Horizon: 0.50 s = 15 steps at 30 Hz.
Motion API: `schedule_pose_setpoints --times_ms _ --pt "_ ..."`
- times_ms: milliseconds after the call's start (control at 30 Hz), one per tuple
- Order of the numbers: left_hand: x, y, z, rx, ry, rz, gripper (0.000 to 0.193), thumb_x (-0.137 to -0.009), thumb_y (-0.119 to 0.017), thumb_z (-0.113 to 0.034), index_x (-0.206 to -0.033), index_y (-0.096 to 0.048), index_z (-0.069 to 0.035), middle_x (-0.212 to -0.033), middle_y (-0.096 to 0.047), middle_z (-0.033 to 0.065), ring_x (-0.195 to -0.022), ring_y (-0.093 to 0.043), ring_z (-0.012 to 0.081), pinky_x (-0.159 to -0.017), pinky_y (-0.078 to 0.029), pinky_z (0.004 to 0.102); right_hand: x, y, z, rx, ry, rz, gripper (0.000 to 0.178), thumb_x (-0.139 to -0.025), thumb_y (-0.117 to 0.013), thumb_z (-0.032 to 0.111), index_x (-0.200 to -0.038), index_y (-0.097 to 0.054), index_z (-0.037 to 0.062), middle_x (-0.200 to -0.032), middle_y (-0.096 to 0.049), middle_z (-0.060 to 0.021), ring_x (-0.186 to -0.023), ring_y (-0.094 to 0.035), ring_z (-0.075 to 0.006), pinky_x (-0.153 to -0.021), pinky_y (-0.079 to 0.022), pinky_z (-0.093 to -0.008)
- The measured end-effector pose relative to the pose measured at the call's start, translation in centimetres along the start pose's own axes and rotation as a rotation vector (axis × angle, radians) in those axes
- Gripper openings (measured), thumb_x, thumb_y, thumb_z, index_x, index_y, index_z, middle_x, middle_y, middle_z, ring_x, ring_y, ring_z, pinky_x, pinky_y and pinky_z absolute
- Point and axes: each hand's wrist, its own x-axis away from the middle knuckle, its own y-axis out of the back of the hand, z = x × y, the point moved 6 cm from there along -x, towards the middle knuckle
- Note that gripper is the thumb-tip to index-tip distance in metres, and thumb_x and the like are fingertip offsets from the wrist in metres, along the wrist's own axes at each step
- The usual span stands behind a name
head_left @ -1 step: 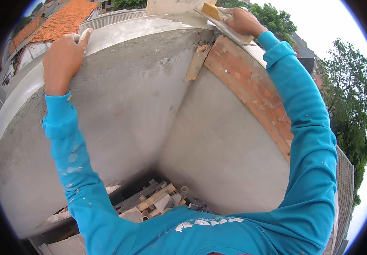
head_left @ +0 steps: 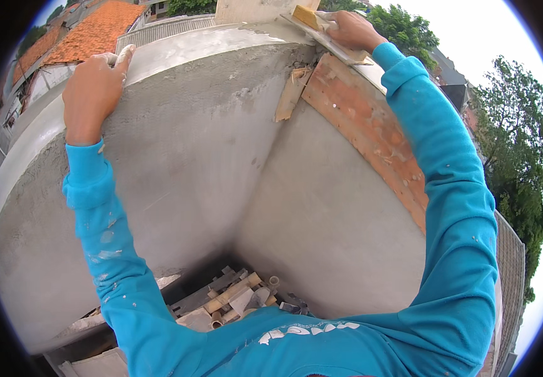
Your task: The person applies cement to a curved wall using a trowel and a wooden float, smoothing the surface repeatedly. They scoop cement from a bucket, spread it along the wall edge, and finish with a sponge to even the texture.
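Note:
I look down into the inner corner of a grey plastered wall (head_left: 190,157). My left hand (head_left: 92,88) rests on the wall's rounded top edge (head_left: 190,47), fingers curled over it. My right hand (head_left: 350,28) reaches to the corner's top and is closed on a flat plastering float (head_left: 337,47) with a yellow wooden handle (head_left: 304,16). The float lies on the top of the wall at the corner. Below it an orange-brown board (head_left: 372,138) runs along the right wall's top edge, and a short wood piece (head_left: 290,94) hangs in the corner. Both sleeves are blue.
Far below, at the foot of the corner, lies a heap of wood scraps and pipe pieces (head_left: 240,298). Beyond the wall are orange tiled roofs (head_left: 95,31) on the left and trees (head_left: 516,157) on the right. A pale block (head_left: 252,9) stands behind the corner.

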Motion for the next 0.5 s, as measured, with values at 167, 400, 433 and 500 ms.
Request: schedule_pose_setpoints --times_ms 167,400,433,500 --pt "0.0 0.3 -0.7 -0.022 0.019 0.068 0.057 -0.095 -0.047 -0.058 -0.104 -0.075 -0.009 -0.093 -0.071 0.0198 -0.088 -0.068 0.0358 -0.076 -0.053 0.0482 0.8 -4.5 -6.1 0.024 -0.148 0.09 0.049 -0.086 -0.057 0.033 -0.131 -0.062 0.017 -0.116 -0.067 -0.0196 -0.109 -0.063 -0.0358 -0.095 -0.049 -0.0438" --pt "0.2 0.8 -0.4 -0.072 0.064 0.067 0.054 -0.095 -0.047 -0.057 -0.108 -0.074 -0.012 -0.095 -0.071 0.0187 -0.089 -0.068 0.0358 -0.077 -0.053 0.0476 12.4 -3.5 -18.0 0.037 -0.427 0.291 0.045 -0.091 -0.058 0.03 -0.133 -0.061 0.0169 -0.123 -0.065 -0.0204 -0.113 -0.062 -0.0362 -0.097 -0.048 -0.0451" --pt "0.1 0.9 -0.8 -0.071 0.049 0.055 0.054 -0.095 -0.047 -0.057 -0.108 -0.074 -0.012 -0.094 -0.071 0.0185 -0.088 -0.068 0.0356 -0.077 -0.053 0.0477 14.0 -2.7 -19.6 0.072 -0.427 0.245 0.045 -0.091 -0.058 0.03 -0.134 -0.061 0.0171 -0.122 -0.065 -0.0205 -0.113 -0.062 -0.0362 -0.097 -0.048 -0.0453" --pt "0.0 0.7 -1.4 -0.058 0.04 0.038 0.054 -0.095 -0.047 -0.057 -0.106 -0.074 -0.012 -0.093 -0.071 0.0183 -0.087 -0.068 0.0355 -0.076 -0.053 0.0478 15.8 -1.7 -22.7 0.148 -0.408 0.152 0.045 -0.091 -0.058 0.03 -0.134 -0.06 0.0176 -0.121 -0.065 -0.0206 -0.112 -0.062 -0.0361 -0.096 -0.048 -0.0458"
